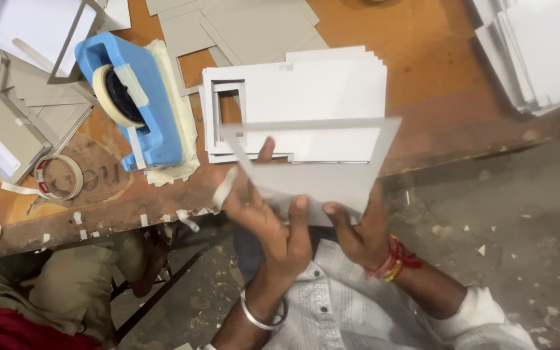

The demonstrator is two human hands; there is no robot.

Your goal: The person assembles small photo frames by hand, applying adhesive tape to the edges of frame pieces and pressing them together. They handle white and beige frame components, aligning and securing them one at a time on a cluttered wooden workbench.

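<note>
Both hands hold one grey card sheet (319,162) up in front of the person, just nearer than the table (435,84) edge. The left hand (273,220) grips the sheet's lower left part, thumb on the near face and fingers curled behind it; a short strip of tape (223,188) hangs by this hand's fingers. The right hand (358,227) closes on the sheet's lower edge, thumb in front. The sheet tilts, its upper edge overlapping a stack of white card frames (306,97) lying on the table just beyond it. Left of that stack stands a blue tape dispenser (144,97); farther left lies a loose tape roll (59,176)
</note>
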